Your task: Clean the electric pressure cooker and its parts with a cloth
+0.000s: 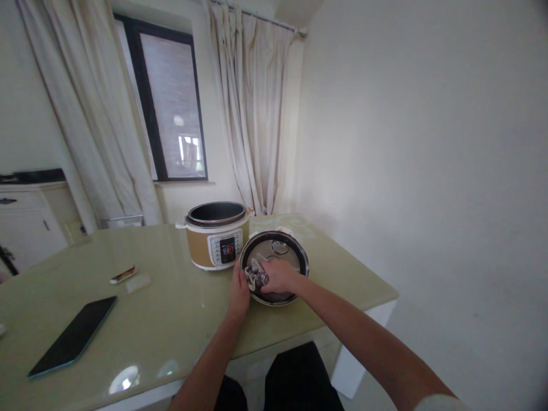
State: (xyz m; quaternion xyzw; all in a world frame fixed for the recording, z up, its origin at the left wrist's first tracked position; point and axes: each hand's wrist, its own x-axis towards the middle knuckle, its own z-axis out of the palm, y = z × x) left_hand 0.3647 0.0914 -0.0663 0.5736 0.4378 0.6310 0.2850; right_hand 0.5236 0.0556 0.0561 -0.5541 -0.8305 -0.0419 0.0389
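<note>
A round pressure cooker lid [291, 257] lies with its metal underside and dark sealing ring facing up, close to the table's near edge. My left hand [240, 291] grips the lid's left rim. My right hand [278, 275] is closed on a crumpled grey patterned cloth [257, 275], pressed against the left part of the lid's underside. Behind and to the left stands the gold and white electric pressure cooker [200, 248], uncovered, its dark inner pot showing and a control panel on the front.
On the pale green glossy table [162, 319] lie a dark tablet [75, 335], a small narrow object [123, 274] and a whitish translucent piece [138, 283]. A white wall [419, 160] borders the right side. Curtains [252, 103] and a window [171, 103] are behind.
</note>
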